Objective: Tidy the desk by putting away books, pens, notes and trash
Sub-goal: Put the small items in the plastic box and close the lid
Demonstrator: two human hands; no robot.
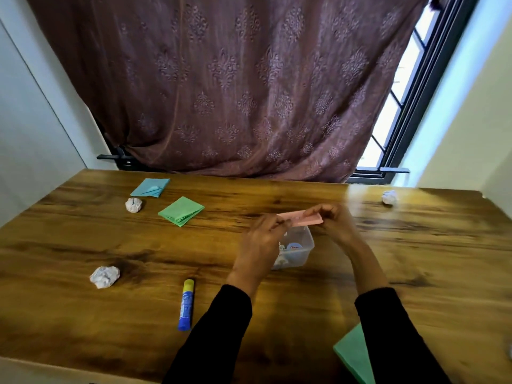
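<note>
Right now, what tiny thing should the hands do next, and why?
Probably lower the pink note into the clear box. The left hand and right hand pinch its ends just above the box, which already holds scraps.

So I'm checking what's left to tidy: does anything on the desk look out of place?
Yes. Crumpled paper balls lie loose near left, far left and far right. A glue stick lies on its side. Both hands hold a pink note above the clear plastic box.
</note>
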